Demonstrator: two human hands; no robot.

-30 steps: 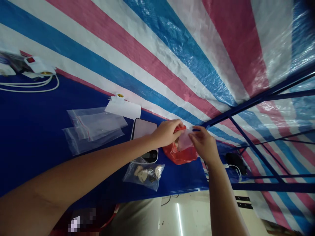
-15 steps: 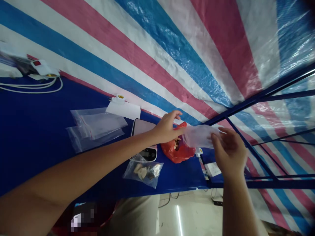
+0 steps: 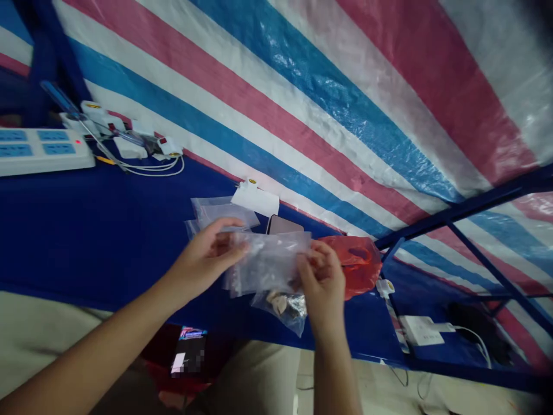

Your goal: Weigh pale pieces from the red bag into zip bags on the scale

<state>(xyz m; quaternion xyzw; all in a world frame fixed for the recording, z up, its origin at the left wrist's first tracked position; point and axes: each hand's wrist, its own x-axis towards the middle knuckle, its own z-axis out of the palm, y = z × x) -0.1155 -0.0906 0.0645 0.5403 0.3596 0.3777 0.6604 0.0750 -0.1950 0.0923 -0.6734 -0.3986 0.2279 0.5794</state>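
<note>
Between my two hands a clear plastic zip bag [image 3: 272,262] is stretched out flat. My left hand [image 3: 211,253] grips its left edge between thumb and fingers, and my right hand [image 3: 322,274] pinches the right edge. Just below lies a filled clear bag [image 3: 298,328] with pale dried pieces in it, partly covered by my right hand. A kitchen scale [image 3: 286,225] is mostly hidden behind the held bag. To the right of my right hand sits a crumpled red plastic bag [image 3: 362,271]; its contents do not show.
More flat plastic bags [image 3: 222,208] and a white card [image 3: 257,200] lie behind my left hand. A power strip [image 3: 43,151] and cables [image 3: 151,169] stand at the left. A white box [image 3: 421,331] is at the right. A phone [image 3: 188,351] lies below the table edge.
Both hands have moved left, away from the red bag, with the plastic bag. My left hand, spread over the red bag before, now grips the bag's left edge. The view has shifted left.
</note>
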